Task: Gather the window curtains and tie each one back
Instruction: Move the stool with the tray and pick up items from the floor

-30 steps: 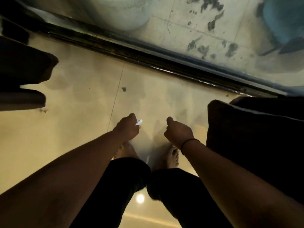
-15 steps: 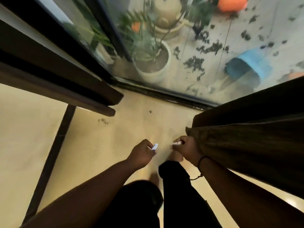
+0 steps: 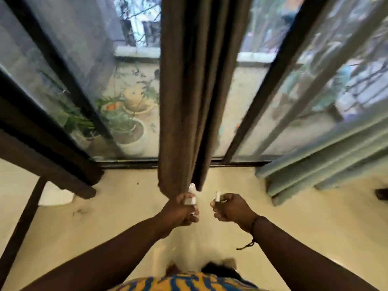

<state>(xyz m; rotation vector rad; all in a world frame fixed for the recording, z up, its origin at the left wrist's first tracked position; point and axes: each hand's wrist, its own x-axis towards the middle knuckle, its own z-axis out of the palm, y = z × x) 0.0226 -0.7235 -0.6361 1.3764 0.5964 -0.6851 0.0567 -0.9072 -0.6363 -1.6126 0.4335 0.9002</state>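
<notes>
A brown curtain [image 3: 189,91] hangs in folds down the middle of the head view, in front of a glass sliding door [image 3: 241,114]. Its hem ends just above the floor. My left hand [image 3: 180,208] is closed on the bottom of the brown curtain's left folds. My right hand [image 3: 228,208] is curled into a fist just right of the hem and apart from the cloth. White bits show at the fingertips of both hands. A second, pale green curtain [image 3: 319,160] hangs gathered at the right of the door.
Dark wooden furniture [image 3: 46,156] juts in from the left, with a dark leg [image 3: 23,223] running down to the cream floor [image 3: 117,206]. Potted plants [image 3: 128,131] stand outside the glass. The door track [image 3: 130,163] runs along the floor.
The view has swung up from the floor to the window. The brown curtain, at the right before, now hangs in the centre. My left hand has closed on its hem.
</notes>
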